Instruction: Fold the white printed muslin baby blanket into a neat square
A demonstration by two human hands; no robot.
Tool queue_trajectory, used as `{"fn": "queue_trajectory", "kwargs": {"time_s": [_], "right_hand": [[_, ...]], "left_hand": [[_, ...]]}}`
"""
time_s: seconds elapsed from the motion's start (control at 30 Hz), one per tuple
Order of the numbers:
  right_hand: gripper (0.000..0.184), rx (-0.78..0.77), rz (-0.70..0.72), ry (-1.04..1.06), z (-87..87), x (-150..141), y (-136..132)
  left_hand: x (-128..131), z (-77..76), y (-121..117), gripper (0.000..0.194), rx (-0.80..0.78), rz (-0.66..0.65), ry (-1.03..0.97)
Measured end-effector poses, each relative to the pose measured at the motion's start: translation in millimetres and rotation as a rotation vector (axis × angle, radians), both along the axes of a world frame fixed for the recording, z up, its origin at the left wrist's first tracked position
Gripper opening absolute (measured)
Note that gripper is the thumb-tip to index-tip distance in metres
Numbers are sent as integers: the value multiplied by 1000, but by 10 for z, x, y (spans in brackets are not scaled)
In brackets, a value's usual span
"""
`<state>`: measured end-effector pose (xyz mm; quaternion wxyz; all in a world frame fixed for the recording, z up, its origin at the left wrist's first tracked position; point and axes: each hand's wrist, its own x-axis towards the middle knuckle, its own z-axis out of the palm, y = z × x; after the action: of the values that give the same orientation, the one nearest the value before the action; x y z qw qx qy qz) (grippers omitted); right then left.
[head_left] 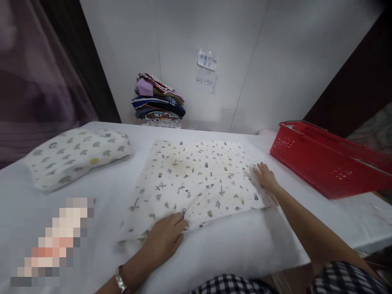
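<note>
A white cloth (190, 175) with small plant and animal prints lies spread on the white table, creased from its near edge toward the right. At that near edge is my left hand (167, 232), its fingers bent and closed on the cloth, with a silver bracelet on the wrist. My right hand (266, 176) rests at the cloth's right edge, palm down, fingers apart and holding nothing. A plain white layer (232, 241) shows below the printed cloth's near edge.
Left on the table (141, 141) lies a bundled white cloth (79, 153) with grey prints. Folded fabrics (159, 100) are stacked against the wall. A red basket (324, 159) stands at the right. Paper notes (206, 61) hang on the wall. Pixelation hides something at the lower left.
</note>
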<state>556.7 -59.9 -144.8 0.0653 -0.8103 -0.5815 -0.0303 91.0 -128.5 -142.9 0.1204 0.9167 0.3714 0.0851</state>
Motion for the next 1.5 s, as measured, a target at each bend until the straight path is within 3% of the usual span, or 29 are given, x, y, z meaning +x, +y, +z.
{"fn": "queue_trajectory", "kwargs": {"time_s": [0.17, 0.27, 0.33, 0.5, 0.77, 0.97, 1.1, 1.27, 1.37, 1.5], "right_hand": [[59, 125, 253, 332, 8, -304, -826], [51, 106, 430, 326, -62, -431, -1272], [47, 122, 519, 264, -94, -427, -1422], [50, 178, 526, 112, -104, -224, -1398], [54, 68, 505, 13, -48, -44, -1223], [48, 145, 398, -48, -86, 64, -1324], [44, 192, 485, -40, -155, 172, -1491], [44, 188, 496, -12, -187, 227, -1599], [46, 132, 503, -37, -127, 220, -1591], [48, 38, 506, -24, 85, 25, -1480]], "left_hand": [[-2, 17, -6, 26, 55, 9, -21], [5, 39, -1, 26, 86, 30, -65], [10, 60, 11, 26, 97, 55, -79], [4, 151, 64, 26, 23, 147, -100], [15, 333, 143, 26, -176, 264, -178], [21, 310, 70, 24, -35, 122, -75], [36, 214, -9, 24, 85, -19, -13], [63, 212, -87, 29, 130, -26, 49], [62, 247, -124, 32, 126, -15, 73], [47, 233, -136, 34, 129, -21, 59]]}}
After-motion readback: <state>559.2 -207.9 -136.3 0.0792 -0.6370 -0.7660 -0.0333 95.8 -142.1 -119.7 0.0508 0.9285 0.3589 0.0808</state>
